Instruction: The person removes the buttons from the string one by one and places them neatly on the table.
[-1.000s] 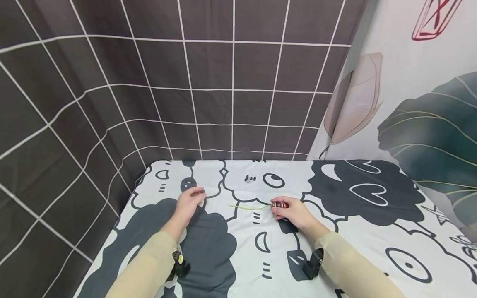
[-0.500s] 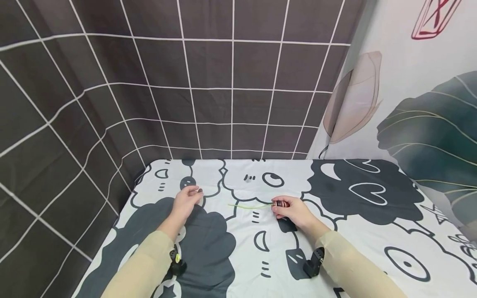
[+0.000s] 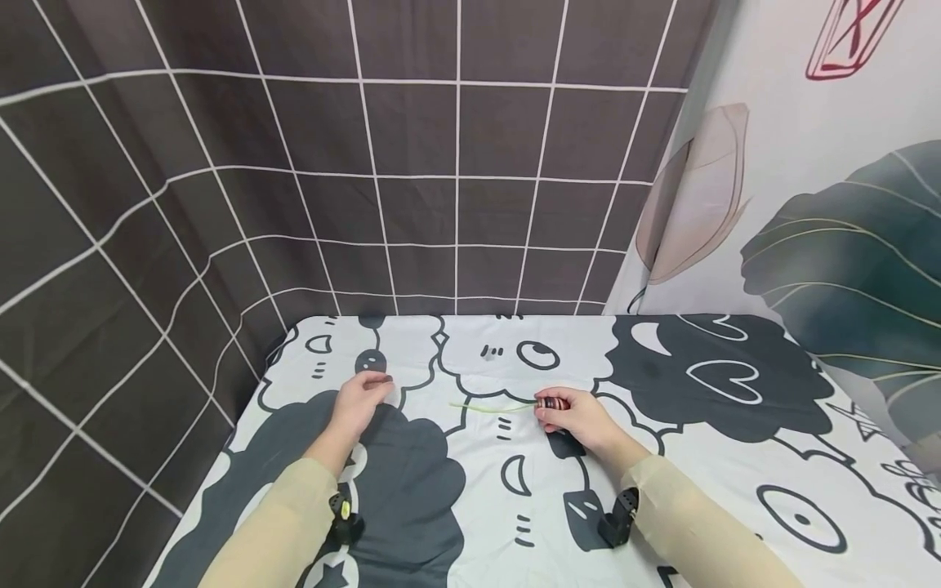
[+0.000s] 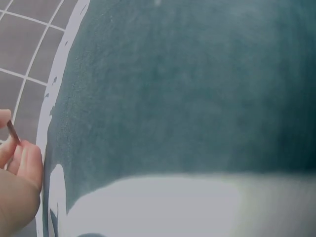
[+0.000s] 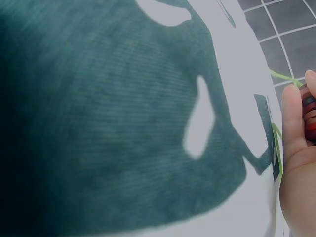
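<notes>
My right hand [image 3: 577, 415] grips a short stack of striped discs [image 5: 310, 118] in dark red, brown and black, partly hidden by the fingers. From the stack a thin light-green cord [image 3: 488, 409] stretches left over the cloth, towards the left hand but well short of it. Between thumb and fingers, my left hand [image 3: 359, 402] pinches a small, thin brown piece [image 4: 13, 132], seen nearly edge-on in the left wrist view. It looks like a single flat disc. Both hands are close over the bed-like surface, apart from each other.
A white cloth [image 3: 485, 490] with dark cartoon shapes covers the surface. Behind and to the left hangs a dark curtain [image 3: 412, 204] with a white grid. At the right is a pale curtain [image 3: 779, 180] printed with leaves. Each wrist wears a small black camera [image 3: 620, 518].
My left hand has drifted slightly left and towards me, farther from the cord's end, still pinching the brown piece. The right hand and the disc stack have hardly moved.
</notes>
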The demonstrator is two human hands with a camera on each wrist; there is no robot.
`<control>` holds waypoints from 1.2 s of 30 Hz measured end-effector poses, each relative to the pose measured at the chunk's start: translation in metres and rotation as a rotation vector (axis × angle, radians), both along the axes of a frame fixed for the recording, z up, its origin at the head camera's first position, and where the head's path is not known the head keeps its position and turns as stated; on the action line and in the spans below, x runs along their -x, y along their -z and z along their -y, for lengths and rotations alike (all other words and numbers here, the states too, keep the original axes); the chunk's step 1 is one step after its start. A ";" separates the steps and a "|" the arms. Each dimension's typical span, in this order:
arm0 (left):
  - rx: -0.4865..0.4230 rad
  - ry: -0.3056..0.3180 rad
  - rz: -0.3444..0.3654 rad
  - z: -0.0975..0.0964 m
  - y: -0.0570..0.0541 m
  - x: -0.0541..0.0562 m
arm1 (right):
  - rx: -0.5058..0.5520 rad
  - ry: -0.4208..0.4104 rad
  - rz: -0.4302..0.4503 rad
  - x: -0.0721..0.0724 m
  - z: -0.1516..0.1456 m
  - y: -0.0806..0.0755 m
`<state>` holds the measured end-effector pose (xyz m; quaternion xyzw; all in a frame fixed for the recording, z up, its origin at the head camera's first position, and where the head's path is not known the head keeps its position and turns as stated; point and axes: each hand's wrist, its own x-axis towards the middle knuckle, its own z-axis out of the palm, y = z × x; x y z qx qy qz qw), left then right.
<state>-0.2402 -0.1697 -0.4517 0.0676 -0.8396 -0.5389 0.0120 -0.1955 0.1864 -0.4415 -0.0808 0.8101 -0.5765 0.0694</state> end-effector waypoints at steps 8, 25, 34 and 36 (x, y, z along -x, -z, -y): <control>0.166 0.024 -0.036 0.003 0.002 0.001 | -0.011 -0.003 0.001 0.001 0.001 0.000; 0.509 0.070 -0.126 0.007 0.005 0.001 | -0.039 0.021 -0.014 0.011 -0.006 0.019; 0.567 0.044 -0.080 0.010 0.008 -0.001 | 0.001 0.016 0.005 0.010 -0.006 0.018; 0.570 0.047 -0.080 0.010 0.008 -0.001 | 0.003 0.019 0.003 0.010 -0.007 0.018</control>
